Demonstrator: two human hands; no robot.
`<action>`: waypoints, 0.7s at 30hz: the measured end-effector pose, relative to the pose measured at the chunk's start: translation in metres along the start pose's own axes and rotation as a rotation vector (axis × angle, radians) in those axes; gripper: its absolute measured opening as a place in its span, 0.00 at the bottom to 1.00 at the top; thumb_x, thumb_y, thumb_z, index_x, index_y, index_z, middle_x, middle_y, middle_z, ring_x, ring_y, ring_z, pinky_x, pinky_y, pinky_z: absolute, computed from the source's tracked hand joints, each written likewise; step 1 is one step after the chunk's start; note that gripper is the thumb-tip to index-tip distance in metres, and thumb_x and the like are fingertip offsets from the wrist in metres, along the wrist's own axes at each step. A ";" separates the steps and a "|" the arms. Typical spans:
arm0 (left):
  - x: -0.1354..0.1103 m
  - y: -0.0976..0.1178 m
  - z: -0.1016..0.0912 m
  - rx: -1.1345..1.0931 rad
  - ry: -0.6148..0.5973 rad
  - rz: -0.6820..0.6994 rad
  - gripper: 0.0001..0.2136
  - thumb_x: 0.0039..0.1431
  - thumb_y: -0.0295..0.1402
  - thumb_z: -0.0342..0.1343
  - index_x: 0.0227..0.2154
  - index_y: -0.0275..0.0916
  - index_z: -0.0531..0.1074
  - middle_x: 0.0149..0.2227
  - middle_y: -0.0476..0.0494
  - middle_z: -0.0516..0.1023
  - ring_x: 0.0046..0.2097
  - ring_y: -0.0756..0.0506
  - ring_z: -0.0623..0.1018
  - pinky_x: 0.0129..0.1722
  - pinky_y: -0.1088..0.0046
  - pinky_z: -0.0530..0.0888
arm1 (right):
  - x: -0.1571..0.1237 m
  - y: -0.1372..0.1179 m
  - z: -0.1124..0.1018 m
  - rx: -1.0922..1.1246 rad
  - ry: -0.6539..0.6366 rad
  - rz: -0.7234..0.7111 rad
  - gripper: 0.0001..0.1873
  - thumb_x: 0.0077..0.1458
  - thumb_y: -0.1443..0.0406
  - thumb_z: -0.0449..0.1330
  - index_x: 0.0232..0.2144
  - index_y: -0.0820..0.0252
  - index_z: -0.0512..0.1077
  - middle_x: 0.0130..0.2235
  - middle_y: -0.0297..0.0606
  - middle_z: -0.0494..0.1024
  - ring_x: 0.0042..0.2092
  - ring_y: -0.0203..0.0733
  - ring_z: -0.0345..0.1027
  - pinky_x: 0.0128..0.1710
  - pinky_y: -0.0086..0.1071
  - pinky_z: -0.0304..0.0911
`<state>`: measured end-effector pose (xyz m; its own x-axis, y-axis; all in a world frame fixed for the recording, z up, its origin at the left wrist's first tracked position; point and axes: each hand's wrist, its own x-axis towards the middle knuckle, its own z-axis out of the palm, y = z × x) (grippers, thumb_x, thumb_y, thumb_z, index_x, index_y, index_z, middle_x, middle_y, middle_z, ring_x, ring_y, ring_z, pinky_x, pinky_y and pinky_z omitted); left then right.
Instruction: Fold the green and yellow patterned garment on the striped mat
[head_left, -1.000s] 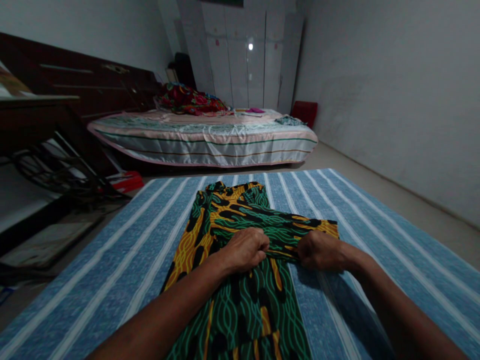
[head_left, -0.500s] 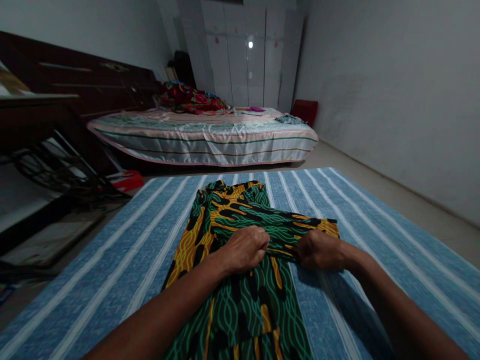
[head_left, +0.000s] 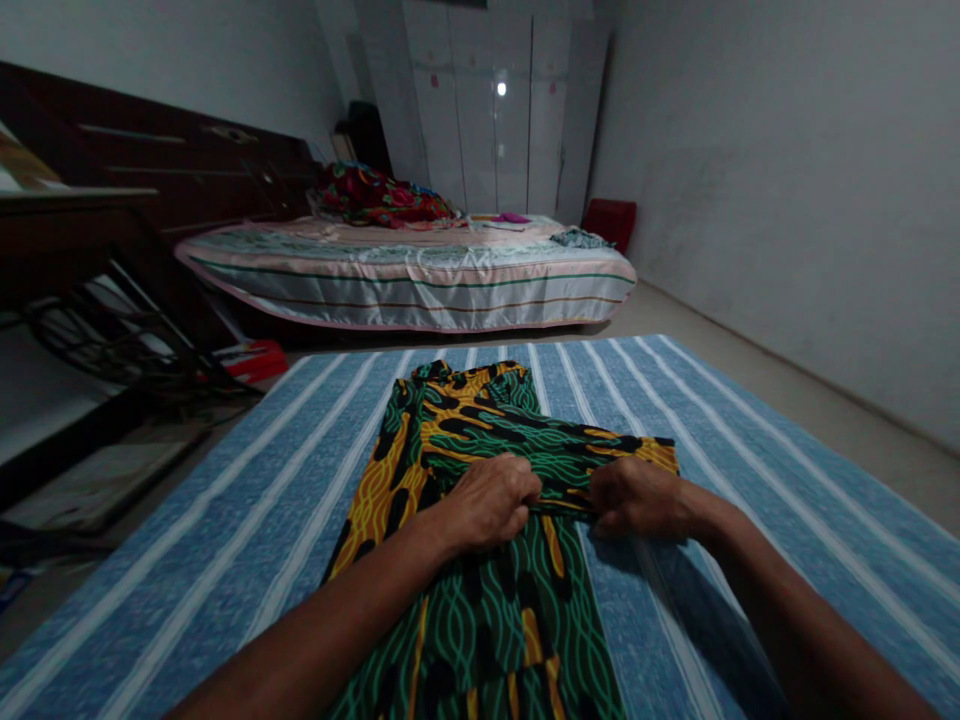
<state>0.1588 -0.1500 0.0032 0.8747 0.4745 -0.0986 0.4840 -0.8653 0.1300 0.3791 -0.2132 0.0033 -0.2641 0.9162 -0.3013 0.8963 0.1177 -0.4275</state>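
Note:
A patterned garment (head_left: pixel 480 620) in green, yellow and black lies lengthwise on a blue-and-white striped cloth (head_left: pixel 247 500). Its sleeve (head_left: pixel 577 450) crosses over the body and sticks out to the right past the garment's side. My left hand (head_left: pixel 491 500) is closed on the sleeve's near edge, above the middle of the garment. Farther right, my right hand (head_left: pixel 637 497) pinches the same edge close to the cuff. The fingertips of both hands are partly hidden by the knuckles.
Beyond the striped surface stands a bed (head_left: pixel 420 290) with a shiny striped cover and a red floral bundle (head_left: pixel 382 195). Pale wardrobes (head_left: pixel 480 120) stand behind it. At left are a dark table (head_left: pixel 75 215) and a red box (head_left: pixel 259 360); a wall runs along the right.
Both hands keep their grip on the sleeve edge. The left hand has shifted very slightly to the right and the right hand slightly to the left; the garment lies nearly the same.

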 end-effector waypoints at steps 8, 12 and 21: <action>-0.001 0.002 -0.001 -0.038 0.009 0.003 0.05 0.47 0.24 0.49 0.24 0.40 0.62 0.30 0.47 0.69 0.36 0.46 0.68 0.35 0.72 0.65 | -0.001 0.005 -0.001 -0.050 -0.047 0.022 0.06 0.39 0.68 0.60 0.24 0.60 0.74 0.22 0.30 0.70 0.24 0.31 0.59 0.22 0.25 0.46; -0.002 0.002 0.000 -0.052 0.016 -0.007 0.05 0.48 0.23 0.49 0.27 0.40 0.64 0.31 0.48 0.70 0.37 0.46 0.69 0.36 0.72 0.66 | -0.002 0.009 -0.003 -0.087 -0.060 0.042 0.06 0.38 0.67 0.61 0.25 0.60 0.76 0.24 0.31 0.72 0.25 0.32 0.60 0.22 0.25 0.47; -0.003 0.001 0.000 0.052 0.004 0.024 0.04 0.51 0.26 0.49 0.26 0.40 0.67 0.33 0.45 0.70 0.38 0.45 0.70 0.36 0.70 0.66 | -0.005 0.012 -0.004 0.001 -0.112 0.073 0.06 0.38 0.72 0.57 0.21 0.61 0.74 0.19 0.29 0.68 0.20 0.28 0.57 0.18 0.22 0.46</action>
<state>0.1570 -0.1524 0.0036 0.8863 0.4539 -0.0921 0.4610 -0.8837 0.0810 0.3928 -0.2150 0.0036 -0.2362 0.8738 -0.4251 0.9144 0.0518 -0.4016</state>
